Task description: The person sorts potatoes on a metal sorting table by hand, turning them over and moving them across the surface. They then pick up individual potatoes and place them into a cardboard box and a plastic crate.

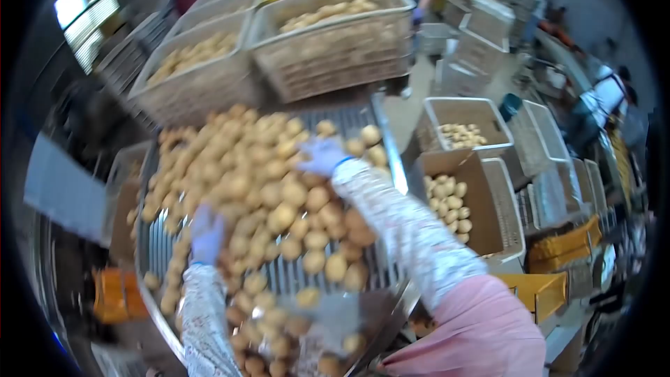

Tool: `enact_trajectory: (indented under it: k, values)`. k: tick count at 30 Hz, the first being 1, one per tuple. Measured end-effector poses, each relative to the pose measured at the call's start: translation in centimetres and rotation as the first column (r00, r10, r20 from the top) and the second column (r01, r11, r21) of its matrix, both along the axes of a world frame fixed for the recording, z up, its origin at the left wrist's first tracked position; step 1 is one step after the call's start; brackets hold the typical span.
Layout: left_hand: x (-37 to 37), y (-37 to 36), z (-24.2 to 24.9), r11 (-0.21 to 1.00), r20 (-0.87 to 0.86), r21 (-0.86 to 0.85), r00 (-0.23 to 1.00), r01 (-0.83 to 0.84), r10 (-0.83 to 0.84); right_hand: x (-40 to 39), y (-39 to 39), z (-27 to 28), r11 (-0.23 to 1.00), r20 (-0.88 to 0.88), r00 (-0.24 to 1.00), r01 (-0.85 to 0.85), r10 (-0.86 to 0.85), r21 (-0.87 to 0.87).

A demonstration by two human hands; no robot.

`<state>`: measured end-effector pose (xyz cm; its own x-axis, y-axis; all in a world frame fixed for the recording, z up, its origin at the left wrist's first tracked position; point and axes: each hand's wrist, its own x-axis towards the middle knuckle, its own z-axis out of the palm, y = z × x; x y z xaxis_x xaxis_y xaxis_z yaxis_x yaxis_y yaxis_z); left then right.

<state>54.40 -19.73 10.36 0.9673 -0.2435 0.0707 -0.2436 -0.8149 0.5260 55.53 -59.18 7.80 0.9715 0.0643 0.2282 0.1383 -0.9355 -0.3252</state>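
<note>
A large heap of round, tan, potato-like produce (269, 192) lies over a ribbed metal sorting table (342, 126). My right hand (322, 156), in a thin lilac glove, reaches across the heap's right side with fingers spread against the pieces. Closer to me, my left hand (207, 234) is at the left part of the heap, gloved the same way, its fingers stretched forward and blurred. Neither hand wraps round a piece. More of the produce lies on a smooth metal surface (324, 318) at the near end, between my patterned sleeves.
Beyond the table, a white plastic crate (335, 52) and another crate (192, 91) hold similar produce. At right stand a crate with some pieces (467, 103) and a cardboard-lined crate (513, 209). Orange crates (120, 294) flank the table. A person (604, 101) is at far right.
</note>
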Motion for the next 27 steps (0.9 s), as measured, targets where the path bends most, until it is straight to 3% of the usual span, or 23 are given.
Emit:
enact_trajectory:
  k: [1, 3, 5, 6, 7, 8, 9, 11, 12, 13, 14, 15, 16, 17, 18, 20, 22, 23, 24, 25, 26, 27]
  values:
    - [6.7, 4.6, -9.9, 0.960, 0.197, 0.280, 0.979, -0.007, -0.051, 1.1, 0.0, 0.5, 0.995, -0.305, 0.952, 0.029, 0.002, 0.098]
    - [7.9, 3.2, -7.5, 0.975, 0.104, 0.196, 0.991, -0.105, 0.086, 1.2, 1.2, 1.3, 0.977, -0.341, 0.939, 0.116, -0.049, 0.177]
    - [8.8, 3.2, -5.3, 0.980, 0.200, 0.194, 0.980, -0.046, 0.006, 1.5, 1.9, 1.6, 0.979, -0.354, 0.929, 0.161, -0.108, 0.124]
    - [8.6, 2.1, -3.7, 0.978, -0.030, -0.094, 0.982, -0.186, 0.184, 1.7, 1.5, 0.0, 0.961, -0.235, 0.970, 0.115, -0.055, 0.250]
    - [8.5, 1.2, -2.3, 0.866, -0.292, -0.330, 0.913, -0.376, 0.286, 1.2, 1.5, 0.1, 0.960, -0.237, 0.969, 0.127, -0.067, 0.248]
    - [9.2, 1.8, -4.0, 0.823, -0.233, -0.438, 0.929, -0.363, 0.286, 1.2, 1.4, 0.2, 0.940, -0.270, 0.962, 0.117, -0.028, 0.322]
    - [8.1, 2.2, -4.4, 0.821, -0.232, -0.439, 0.929, -0.366, 0.290, 1.0, 1.9, 0.2, 0.913, -0.301, 0.953, 0.104, 0.022, 0.395]
    - [2.5, 0.1, -0.9, 0.955, -0.047, -0.106, 0.961, -0.277, 0.273, 0.4, 2.7, -1.0, 0.928, -0.248, 0.969, 0.083, 0.010, 0.363]
    - [3.6, 0.1, -1.4, 0.905, -0.314, -0.232, 0.908, -0.356, 0.277, -0.5, 3.2, -0.8, 0.922, -0.293, 0.954, 0.061, 0.059, 0.383]
    - [4.7, 3.0, -5.8, 0.884, -0.300, -0.369, 0.937, -0.286, 0.178, -1.3, 3.7, -0.3, 0.915, -0.333, 0.937, 0.038, 0.107, 0.402]
    - [3.0, 2.7, -5.0, 0.894, -0.286, -0.353, 0.941, -0.277, 0.179, -1.8, 4.8, -0.8, 0.840, -0.263, 0.954, 0.020, 0.147, 0.542]
    - [1.2, 2.4, -4.0, 0.903, -0.271, -0.334, 0.945, -0.269, 0.182, -2.9, 5.8, -1.4, 0.838, -0.258, 0.953, 0.010, 0.156, 0.545]
    - [0.3, 3.6, -5.3, 0.902, -0.267, -0.363, 0.954, -0.232, 0.138, -5.2, 7.0, 1.7, 0.871, -0.359, 0.911, 0.000, 0.202, 0.491]
    - [-2.4, 2.7, -3.8, 0.936, -0.237, -0.265, 0.956, -0.232, 0.170, -7.1, 7.9, 3.5, 0.902, -0.461, 0.856, -0.015, 0.235, 0.432]
    - [-4.1, 2.5, -3.8, 0.905, -0.343, -0.279, 0.913, -0.322, 0.219, -7.9, 9.8, -0.1, 0.951, -0.152, 0.969, -0.150, 0.196, 0.270]
    - [-9.4, 1.3, -3.5, 0.852, -0.460, -0.248, 0.830, -0.460, 0.314, -9.6, 10.1, -1.7, 0.928, -0.184, 0.956, -0.156, 0.228, 0.337]
    - [-14.5, 1.0, -3.1, 0.867, -0.084, -0.441, 0.973, -0.231, 0.216, -12.6, 12.8, -2.5, 0.899, -0.196, 0.951, -0.142, 0.240, 0.414]
    - [-14.5, 4.1, -11.4, 0.983, 0.120, 0.043, 0.977, -0.180, 0.174, -14.5, 13.3, -2.5, 0.900, -0.123, 0.956, -0.203, 0.268, 0.386]
    - [-18.1, 2.5, -6.6, 0.965, 0.049, -0.236, 0.991, -0.110, 0.125, -16.3, 13.8, -1.7, 0.928, -0.082, 0.955, -0.253, 0.284, 0.274]
    - [-19.5, 2.4, -7.5, 0.998, 0.147, -0.015, 0.987, -0.064, 0.066, -18.1, 13.7, -1.9, 0.899, 0.012, 0.950, -0.298, 0.311, 0.320]
    - [-22.5, 1.8, -7.6, 0.989, 0.127, 0.005, 0.981, -0.145, 0.144, -20.1, 13.6, -2.6, 0.906, 0.122, 0.940, -0.340, 0.319, 0.252]
    - [-25.2, 1.0, -7.3, 0.981, 0.231, 0.011, 0.955, -0.195, 0.187, -22.4, 13.9, -2.6, 0.920, 0.090, 0.947, -0.321, 0.309, 0.225]
